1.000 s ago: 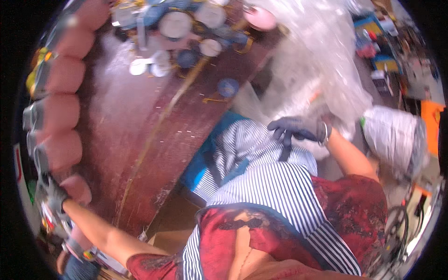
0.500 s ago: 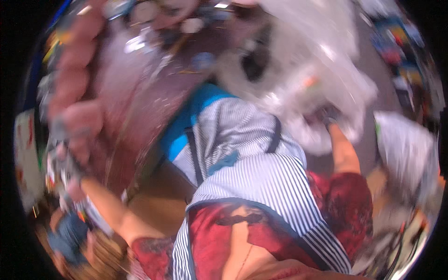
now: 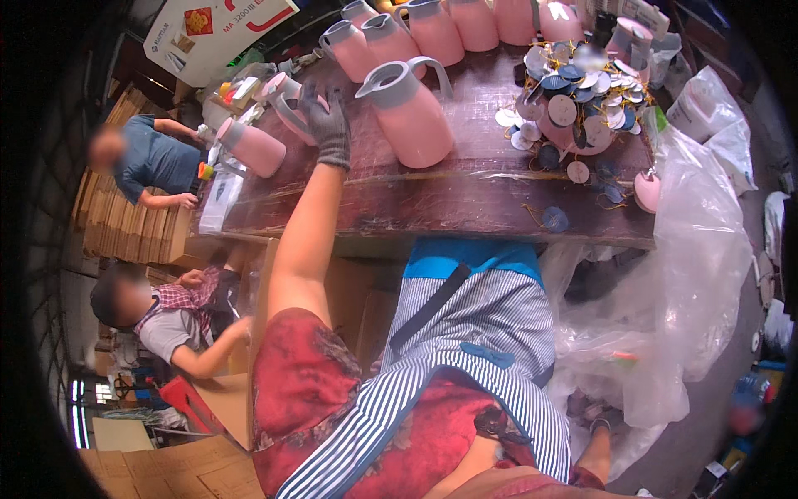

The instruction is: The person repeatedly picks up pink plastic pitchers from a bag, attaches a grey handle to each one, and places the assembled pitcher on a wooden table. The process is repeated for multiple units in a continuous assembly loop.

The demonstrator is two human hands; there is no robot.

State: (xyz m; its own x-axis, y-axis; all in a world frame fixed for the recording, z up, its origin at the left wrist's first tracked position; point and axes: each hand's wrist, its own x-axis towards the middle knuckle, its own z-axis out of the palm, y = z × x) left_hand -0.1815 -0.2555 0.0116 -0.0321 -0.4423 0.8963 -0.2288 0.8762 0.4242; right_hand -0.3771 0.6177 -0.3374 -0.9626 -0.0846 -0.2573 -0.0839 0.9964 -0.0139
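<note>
Swinging the view leftward since the earlier frames, now bringing the row of pink jugs (image 3: 440, 37) round from the left side to the top, along the far edge of the dark red surface (image 3: 499, 191). Stretching the left hand (image 3: 326, 125) over the left part of the surface in a grey knitted glove, spreading and lightly curving the fingers, seemingly enclosing nothing. Overlapping the handled jug (image 3: 293, 119) just beside the glove, without showing whether touching it. Keeping the right hand (image 3: 597, 422) low, past the near edge, half hiding it in crumpled clear plastic (image 3: 694, 249) and leaving its grip unreadable.

Having the lone jug (image 3: 411, 121) standing just right of the left hand, between the near and far edges, much nearer to that hand than to the right one. Seeing its long axis rising upright, slanting only a little in the fisheye view, turning a grey spout leftward toward the glove and looping a handle away to the right.

Noticing smooth, satiny bodies tapering up to grey collars. Heaping flat round tags (image 3: 573, 108) in blue and white, on thin yellow cords, toward the right end. Showing scuffs and a dull gloss across the surface.
</note>
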